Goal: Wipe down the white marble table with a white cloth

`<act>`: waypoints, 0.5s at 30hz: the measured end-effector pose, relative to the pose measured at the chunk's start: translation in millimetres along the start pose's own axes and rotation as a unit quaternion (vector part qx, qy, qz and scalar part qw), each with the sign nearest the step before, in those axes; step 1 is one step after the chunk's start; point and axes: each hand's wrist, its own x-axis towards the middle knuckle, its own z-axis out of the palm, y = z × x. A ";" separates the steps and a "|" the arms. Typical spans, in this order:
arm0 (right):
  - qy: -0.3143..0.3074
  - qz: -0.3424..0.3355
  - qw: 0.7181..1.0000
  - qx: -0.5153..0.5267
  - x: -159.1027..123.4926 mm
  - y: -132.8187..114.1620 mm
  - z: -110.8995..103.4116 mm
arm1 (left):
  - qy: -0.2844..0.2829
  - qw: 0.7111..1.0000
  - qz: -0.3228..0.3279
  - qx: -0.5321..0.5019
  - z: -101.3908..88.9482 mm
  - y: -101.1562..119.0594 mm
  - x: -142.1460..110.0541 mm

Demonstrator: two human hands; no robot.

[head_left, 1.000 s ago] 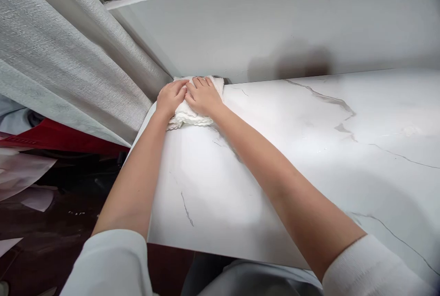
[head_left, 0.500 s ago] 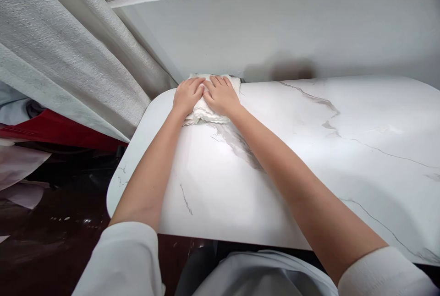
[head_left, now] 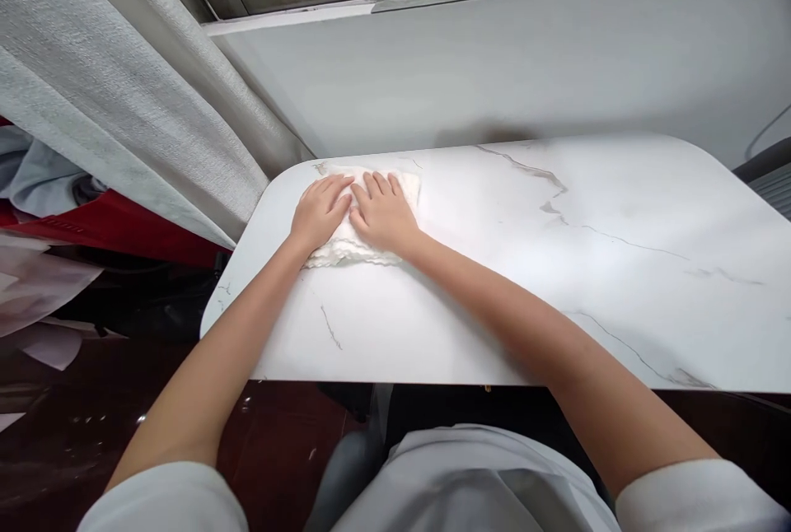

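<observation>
A white folded cloth (head_left: pixel 349 252) lies flat near the far left end of the white marbled tabletop (head_left: pixel 470 227). My left hand (head_left: pixel 320 212) rests on the cloth's left part, palm down with its fingers stretched out. Beside it, my right hand (head_left: pixel 386 215) presses flat on the cloth's right half, fingers slightly spread. The two thumbs are close together. Much of the cloth's middle is hidden under the hands, while its frilled layered edge shows on the near side.
Behind the table stands a pale grey wall panel (head_left: pixel 432 79). A light textured curtain (head_left: pixel 142 79) hangs at the left, close to the table's rounded corner. Below it are a red item (head_left: pixel 129 227) and plastic sheets (head_left: pixel 43 285) above a dark red floor (head_left: pixel 278 450).
Both hands have drawn the cloth back from the table's far edge toward me. The camera view has shifted too, showing more of the table's right end.
</observation>
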 end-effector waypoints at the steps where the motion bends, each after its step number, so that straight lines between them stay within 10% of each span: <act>1: 0.001 -0.008 1.000 0.004 -6.0 -5.3 -1.1 | -0.001 1.000 -0.003 0.003 -3.2 1.5 -9.4; 15: 0.025 -0.081 0.996 0.026 -95.4 -63.7 -16.8 | -0.010 0.999 -0.032 0.034 -32.5 37.4 -123.1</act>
